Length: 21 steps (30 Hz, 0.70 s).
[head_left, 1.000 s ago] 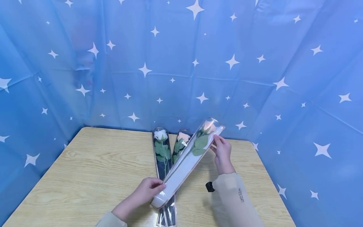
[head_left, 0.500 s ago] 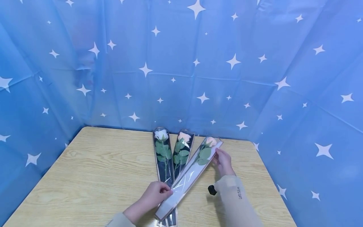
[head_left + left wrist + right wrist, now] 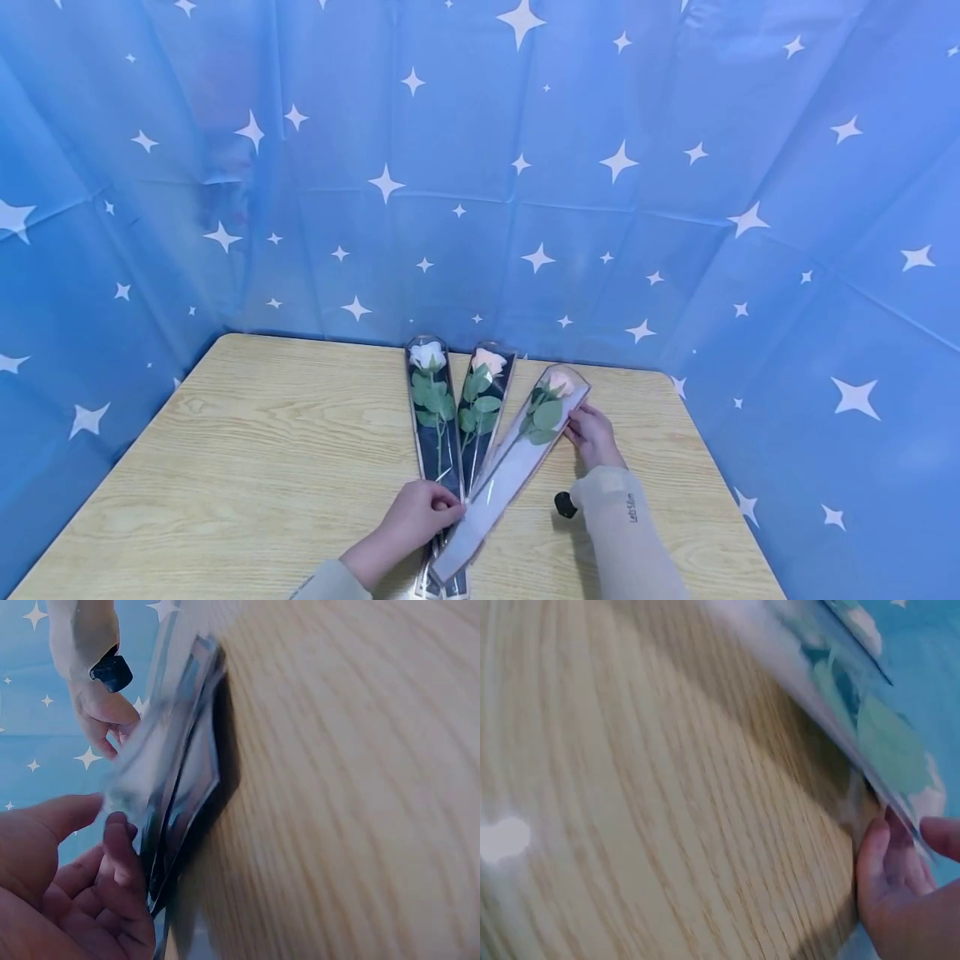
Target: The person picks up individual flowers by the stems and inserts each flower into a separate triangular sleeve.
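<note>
A pale pink rose in a clear, white-backed sleeve (image 3: 497, 482) slants across the middle of the table in the head view. My left hand (image 3: 417, 521) pinches its left edge near the lower end, thumb and index finger together. On the opposite edge, up by the bloom, my right hand (image 3: 596, 437) grips it between thumb and fingers; the right wrist view also shows this wrapped rose (image 3: 889, 742) in the right hand (image 3: 907, 881). Partly under its lower end lie two black-backed sleeves, one with a white rose (image 3: 427, 357), the other with a peach rose (image 3: 487, 362).
The wooden table (image 3: 262, 450) extends to both sides of the sleeves. A blue curtain (image 3: 465, 233) with white stars hangs behind and beside it. A small black device (image 3: 566, 504) sits at the right sleeve's cuff.
The white-backed sleeve has come down and shifted slightly right, both hands moving with it. More of the peach rose's sleeve shows now. The two black-backed sleeves stay in place.
</note>
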Each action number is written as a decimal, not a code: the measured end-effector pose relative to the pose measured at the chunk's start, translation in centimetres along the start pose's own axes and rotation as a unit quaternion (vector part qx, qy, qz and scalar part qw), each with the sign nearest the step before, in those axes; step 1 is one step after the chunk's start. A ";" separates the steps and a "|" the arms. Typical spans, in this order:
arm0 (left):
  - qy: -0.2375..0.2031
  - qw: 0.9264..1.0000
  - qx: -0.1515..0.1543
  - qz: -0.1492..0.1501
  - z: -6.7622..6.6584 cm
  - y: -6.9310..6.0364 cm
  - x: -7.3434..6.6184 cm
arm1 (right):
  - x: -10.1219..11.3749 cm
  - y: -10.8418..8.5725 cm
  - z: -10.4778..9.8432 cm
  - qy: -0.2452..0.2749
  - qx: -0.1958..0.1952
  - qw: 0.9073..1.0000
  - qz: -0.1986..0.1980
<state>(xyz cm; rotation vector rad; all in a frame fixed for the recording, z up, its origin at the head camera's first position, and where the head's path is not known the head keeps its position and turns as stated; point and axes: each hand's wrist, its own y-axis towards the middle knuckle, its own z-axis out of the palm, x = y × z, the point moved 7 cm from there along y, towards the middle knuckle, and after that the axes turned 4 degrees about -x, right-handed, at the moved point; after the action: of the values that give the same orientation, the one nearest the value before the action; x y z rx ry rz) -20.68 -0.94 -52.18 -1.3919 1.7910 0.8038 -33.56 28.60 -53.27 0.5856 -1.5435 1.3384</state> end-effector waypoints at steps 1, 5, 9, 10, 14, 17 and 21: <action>-0.007 1.000 0.006 0.001 0.1 0.0 -0.1 | 0.0 0.2 0.0 0.001 0.000 1.000 -0.002; -0.023 0.999 0.022 0.002 0.3 -0.1 -0.3 | 0.0 0.5 0.0 0.002 0.002 1.000 -0.009; -0.016 1.000 0.024 0.001 0.4 -0.2 -0.3 | -0.1 0.7 0.1 0.008 0.004 1.000 -0.009; -0.014 1.000 0.024 0.002 0.4 -0.1 -0.3 | -0.1 0.8 0.1 0.008 0.003 1.000 -0.009; -0.008 1.000 0.019 0.007 0.3 -0.2 -0.5 | -0.5 0.8 -0.2 -0.017 -0.016 1.000 -0.011; -0.012 1.000 0.019 0.010 0.2 -0.3 -0.8 | -0.6 0.6 -0.5 -0.058 -0.034 0.998 -0.016; -0.016 1.000 0.021 0.012 0.1 -0.5 -1.0 | -0.9 0.4 -0.8 -0.096 -0.048 0.994 -0.021</action>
<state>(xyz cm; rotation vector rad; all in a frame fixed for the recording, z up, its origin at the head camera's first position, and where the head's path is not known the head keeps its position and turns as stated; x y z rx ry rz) -20.03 -0.44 -51.42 -1.3257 1.7922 0.7932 -33.31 29.23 -54.28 0.6986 -1.7301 1.1960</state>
